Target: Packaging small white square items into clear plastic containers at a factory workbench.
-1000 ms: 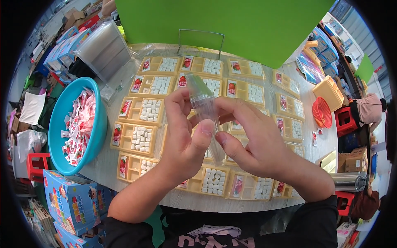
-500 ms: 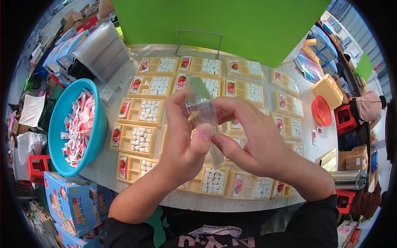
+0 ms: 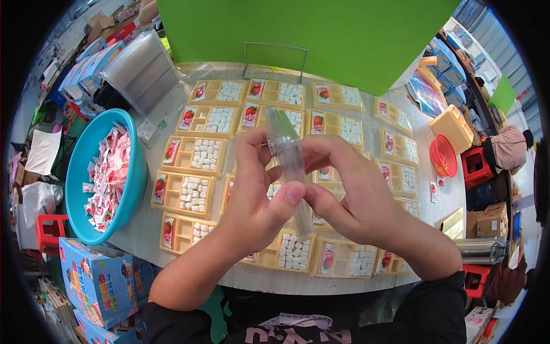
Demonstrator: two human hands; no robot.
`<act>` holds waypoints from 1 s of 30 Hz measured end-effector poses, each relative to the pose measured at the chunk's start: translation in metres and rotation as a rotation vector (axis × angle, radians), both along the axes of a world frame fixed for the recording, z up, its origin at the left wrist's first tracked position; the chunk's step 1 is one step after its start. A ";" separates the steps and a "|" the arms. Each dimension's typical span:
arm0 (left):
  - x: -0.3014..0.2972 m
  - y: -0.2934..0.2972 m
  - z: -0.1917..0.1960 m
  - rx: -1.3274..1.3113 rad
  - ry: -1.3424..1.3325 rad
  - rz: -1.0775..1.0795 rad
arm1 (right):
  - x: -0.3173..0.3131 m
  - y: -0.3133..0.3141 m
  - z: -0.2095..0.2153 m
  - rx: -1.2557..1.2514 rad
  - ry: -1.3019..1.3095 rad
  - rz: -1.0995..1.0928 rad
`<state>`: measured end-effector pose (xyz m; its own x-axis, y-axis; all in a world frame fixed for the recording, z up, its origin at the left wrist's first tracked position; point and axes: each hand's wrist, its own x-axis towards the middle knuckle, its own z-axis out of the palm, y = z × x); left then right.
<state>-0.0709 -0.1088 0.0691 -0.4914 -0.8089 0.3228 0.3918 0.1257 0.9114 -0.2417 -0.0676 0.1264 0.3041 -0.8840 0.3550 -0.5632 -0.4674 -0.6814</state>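
Head view: left hand (image 3: 249,200) and right hand (image 3: 364,198), partly closed, pinch a clear plastic piece (image 3: 292,163).
Clear plastic piece: likely light, thin, slippery and easily cracked; side edges look the safest hold.
Tabletop (image 3: 252,281): cream trays (image 3: 173,190) below, the piece tilted above them between both hands.

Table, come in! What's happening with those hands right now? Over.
Left grip and right grip: both holding a long clear plastic piece, tilted. Beneath: cream rectangular plastic trays, some partly hidden. No obstruction visible.
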 end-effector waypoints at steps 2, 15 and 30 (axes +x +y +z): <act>0.001 0.000 0.001 -0.009 -0.077 -0.033 | -0.002 0.000 -0.001 0.016 -0.035 0.014; -0.002 -0.003 0.002 0.093 0.002 -0.039 | -0.002 0.001 -0.002 0.067 -0.006 0.023; 0.001 -0.001 0.000 0.039 -0.055 -0.036 | -0.006 -0.003 -0.010 0.129 -0.045 0.019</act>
